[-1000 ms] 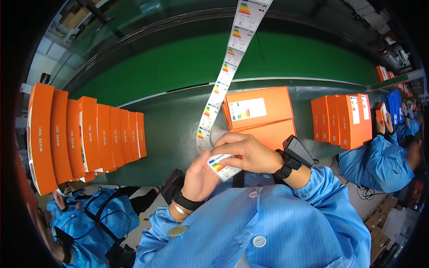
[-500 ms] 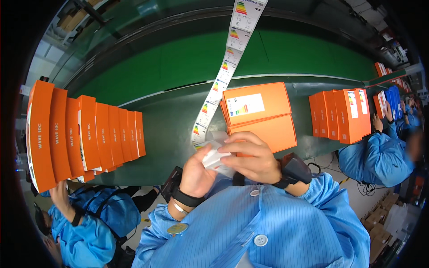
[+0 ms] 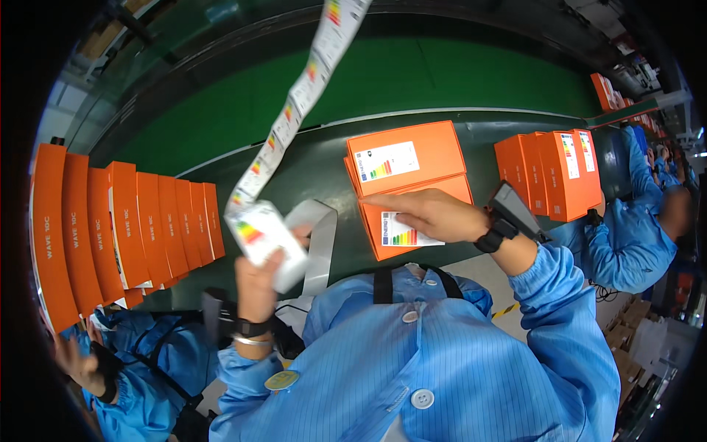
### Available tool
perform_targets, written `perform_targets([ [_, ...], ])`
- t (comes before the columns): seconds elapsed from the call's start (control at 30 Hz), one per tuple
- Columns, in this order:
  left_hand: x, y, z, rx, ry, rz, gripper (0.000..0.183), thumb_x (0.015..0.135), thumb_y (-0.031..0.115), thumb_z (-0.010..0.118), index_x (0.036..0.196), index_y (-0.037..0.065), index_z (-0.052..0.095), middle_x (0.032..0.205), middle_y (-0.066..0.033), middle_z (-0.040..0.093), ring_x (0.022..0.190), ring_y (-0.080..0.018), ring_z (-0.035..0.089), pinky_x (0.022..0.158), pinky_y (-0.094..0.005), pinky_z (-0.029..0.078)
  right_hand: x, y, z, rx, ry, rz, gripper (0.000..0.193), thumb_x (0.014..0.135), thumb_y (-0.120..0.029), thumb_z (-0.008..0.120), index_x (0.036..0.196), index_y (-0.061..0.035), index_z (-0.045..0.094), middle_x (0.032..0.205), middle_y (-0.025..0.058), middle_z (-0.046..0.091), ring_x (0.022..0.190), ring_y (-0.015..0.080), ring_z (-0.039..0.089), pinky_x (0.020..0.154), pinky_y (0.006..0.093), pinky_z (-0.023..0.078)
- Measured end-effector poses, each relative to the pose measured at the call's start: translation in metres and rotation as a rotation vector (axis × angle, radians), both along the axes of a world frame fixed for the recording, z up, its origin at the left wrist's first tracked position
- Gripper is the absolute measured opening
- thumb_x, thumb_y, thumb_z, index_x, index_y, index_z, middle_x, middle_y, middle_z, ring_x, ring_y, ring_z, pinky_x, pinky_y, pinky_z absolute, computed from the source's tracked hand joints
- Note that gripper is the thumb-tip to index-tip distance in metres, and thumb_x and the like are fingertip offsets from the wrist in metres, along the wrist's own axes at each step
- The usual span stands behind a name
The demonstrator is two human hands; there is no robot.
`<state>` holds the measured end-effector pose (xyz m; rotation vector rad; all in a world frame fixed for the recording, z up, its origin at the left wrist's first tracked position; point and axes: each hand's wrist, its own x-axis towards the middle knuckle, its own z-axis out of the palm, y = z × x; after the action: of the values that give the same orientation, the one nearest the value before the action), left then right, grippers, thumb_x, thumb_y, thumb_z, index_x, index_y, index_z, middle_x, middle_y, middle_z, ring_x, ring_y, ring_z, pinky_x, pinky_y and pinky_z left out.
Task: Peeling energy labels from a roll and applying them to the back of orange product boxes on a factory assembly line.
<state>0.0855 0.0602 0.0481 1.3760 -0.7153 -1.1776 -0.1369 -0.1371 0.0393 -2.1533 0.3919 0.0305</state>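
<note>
My left hand [image 3: 258, 287] is closed on a long strip of energy labels [image 3: 250, 232], white with coloured bars. The strip rises from it to the top of the view. A bare, pale backing band [image 3: 322, 250] loops beside that hand. To the right, my right hand [image 3: 438, 214] lies over the near orange box [image 3: 453, 186], fingers stretched out. Under it a label [image 3: 398, 237] shows on this box, partly covered by the hand. The far orange box [image 3: 438, 151] lies against it and bears a label of the same kind.
A row of orange boxes [image 3: 151, 221] stands on the left of the dark green table [image 3: 294, 199]. More labelled orange boxes [image 3: 563, 169] stand at the right. Behind runs a green belt [image 3: 442, 81]. One co-worker [image 3: 147, 368] is at left, another [image 3: 626, 236] at right.
My hands have parted: the left moved left with the label strip, the right moved right onto the near box. A label now shows on that box.
</note>
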Motion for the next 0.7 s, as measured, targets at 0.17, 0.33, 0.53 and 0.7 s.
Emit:
perform_targets([
  [0.17, -0.064, 0.004, -0.039, -0.116, -0.139, -0.285, 0.03, 0.086, 0.009, 0.047, 0.112, -0.005, 0.054, 0.118, -0.0156, 0.056, 0.102, -0.0248, 0.057, 0.091, -0.0329, 0.041, 0.021, 0.004, -0.014, -0.259, 0.063, 0.175, 0.056, 0.081, -0.002, 0.054, 0.132, -0.0177, 0.038, 0.104, 0.0141, 0.059, 0.085, 0.0282, 0.06, 0.072, 0.0361, 0.048],
  [0.33, -0.066, 0.0, -0.059, -0.095, -0.392, -0.449, 0.031, 0.084, 0.014, 0.046, 0.108, 0.0, 0.06, 0.118, -0.0148, 0.055, 0.109, -0.0312, 0.049, 0.096, -0.0394, 0.033, 0.027, 0.003, -0.019, -0.163, 0.154, 0.147, 0.057, 0.079, 0.001, 0.054, 0.131, -0.0167, 0.04, 0.095, 0.0146, 0.059, 0.076, 0.0269, 0.06, 0.063, 0.0357, 0.047],
  [0.53, -0.062, -0.004, -0.064, -0.216, -0.611, -0.443, 0.03, 0.082, 0.013, 0.047, 0.106, 0.001, 0.061, 0.114, -0.0148, 0.057, 0.107, -0.0314, 0.05, 0.092, -0.041, 0.034, 0.031, 0.001, -0.019, -0.268, 0.097, 0.184, 0.059, 0.077, 0.002, 0.055, 0.131, -0.016, 0.04, 0.09, 0.0138, 0.058, 0.072, 0.0258, 0.059, 0.06, 0.0348, 0.047],
  [0.7, -0.062, -0.004, -0.067, -0.208, -0.619, -0.449, 0.031, 0.081, 0.012, 0.048, 0.107, 0.0, 0.06, 0.112, -0.0142, 0.058, 0.105, -0.031, 0.05, 0.092, -0.0408, 0.034, 0.03, 0.002, -0.022, -0.386, 0.083, 0.201, 0.064, 0.072, 0.003, 0.058, 0.131, -0.0143, 0.04, 0.09, 0.0149, 0.058, 0.069, 0.0258, 0.059, 0.055, 0.0351, 0.046],
])
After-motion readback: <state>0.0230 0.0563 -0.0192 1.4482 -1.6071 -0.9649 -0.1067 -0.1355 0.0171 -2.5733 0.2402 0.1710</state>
